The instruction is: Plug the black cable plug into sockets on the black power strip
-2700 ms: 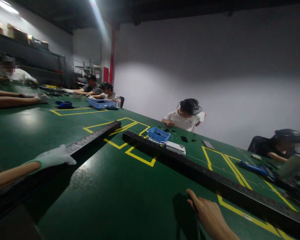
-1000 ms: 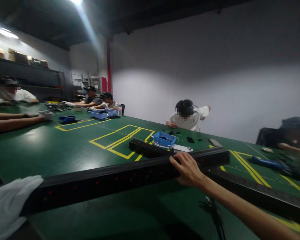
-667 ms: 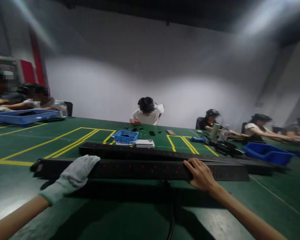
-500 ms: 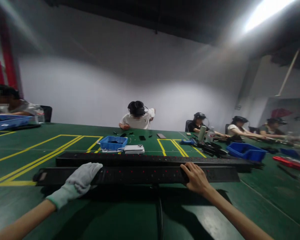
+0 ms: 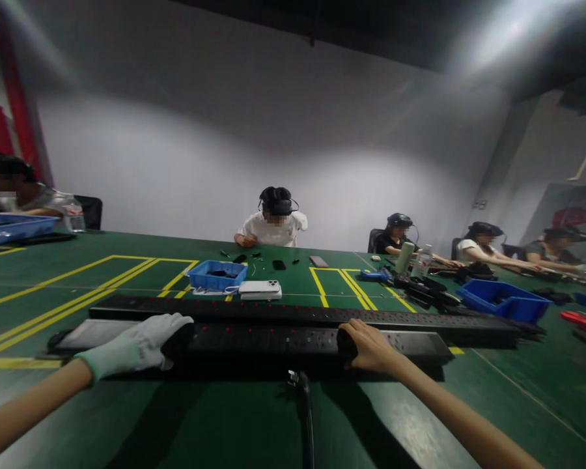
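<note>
A long black power strip (image 5: 264, 342) with red dots along it lies crosswise before me. My left hand (image 5: 149, 342), in a pale grey glove with a mint cuff, is wrapped over its left part. My bare right hand (image 5: 368, 345) grips it right of the middle, thumb on the near side and fingers over the top. Just behind it, a second black strip (image 5: 293, 314) lies roughly parallel on the table. A black cable (image 5: 306, 417) runs toward me, and its plug (image 5: 295, 378) with metal prongs rests in front of the held strip.
Beyond the strips are a small blue basket (image 5: 217, 275), a white phone-like device (image 5: 260, 290) and a dark phone (image 5: 279, 265). A blue bin (image 5: 504, 299) stands at the right of the green table (image 5: 215, 423). Several people sit around, one person (image 5: 273, 225) opposite me.
The held strip has tilted, its end pieces now catching more light, and both hands have shifted slightly left with it. The plug's prongs now show in front of it. My view has shifted slightly.
</note>
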A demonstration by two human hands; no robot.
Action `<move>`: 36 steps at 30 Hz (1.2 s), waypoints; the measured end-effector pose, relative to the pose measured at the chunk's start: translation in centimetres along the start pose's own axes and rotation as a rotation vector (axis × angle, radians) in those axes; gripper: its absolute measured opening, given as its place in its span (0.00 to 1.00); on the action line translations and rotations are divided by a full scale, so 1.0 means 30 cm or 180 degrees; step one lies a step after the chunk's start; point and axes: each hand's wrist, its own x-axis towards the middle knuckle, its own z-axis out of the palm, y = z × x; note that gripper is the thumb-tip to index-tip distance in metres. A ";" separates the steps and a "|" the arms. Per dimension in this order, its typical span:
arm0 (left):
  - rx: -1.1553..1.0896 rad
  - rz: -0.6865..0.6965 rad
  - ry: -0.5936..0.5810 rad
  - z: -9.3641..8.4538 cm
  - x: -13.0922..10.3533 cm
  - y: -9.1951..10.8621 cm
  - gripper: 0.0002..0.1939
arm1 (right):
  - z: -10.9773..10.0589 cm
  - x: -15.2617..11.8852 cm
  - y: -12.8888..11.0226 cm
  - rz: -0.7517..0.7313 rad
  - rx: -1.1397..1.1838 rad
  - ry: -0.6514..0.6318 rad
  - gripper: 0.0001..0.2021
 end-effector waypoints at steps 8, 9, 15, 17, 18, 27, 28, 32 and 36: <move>-0.0300 -0.0004 -0.0152 0.005 0.046 -0.013 0.46 | -0.030 0.018 0.043 -0.0259 0.0219 -0.0013 0.40; -0.0289 0.0019 -0.0149 0.008 0.046 -0.007 0.46 | -0.036 0.013 0.025 -0.0310 0.0185 0.0049 0.41; -0.0121 0.0249 -0.0076 0.014 0.083 0.190 0.50 | -0.019 -0.013 -0.213 -0.1832 -0.0216 -0.0061 0.32; -0.0074 0.0487 -0.0032 0.014 0.121 0.308 0.51 | 0.007 -0.009 -0.278 -0.2072 -0.0412 0.0009 0.24; -0.0041 0.0569 0.0006 0.012 0.143 0.372 0.51 | 0.021 -0.006 -0.298 -0.2112 -0.0473 0.0042 0.22; 0.0011 0.0847 -0.0008 -0.030 0.302 0.832 0.48 | 0.159 -0.062 -0.257 -0.1982 -0.0584 0.1103 0.21; -0.0013 0.0809 -0.0012 -0.033 0.307 0.850 0.48 | 0.164 -0.082 -0.249 -0.1936 -0.0569 0.1250 0.22; -0.0078 0.0758 -0.0005 -0.040 0.305 0.866 0.47 | 0.147 -0.167 -0.227 -0.1538 -0.0441 0.1256 0.22; -0.0087 0.0799 0.0061 -0.038 0.298 0.856 0.48 | 0.084 -0.224 -0.232 -0.1162 -0.0066 0.0530 0.21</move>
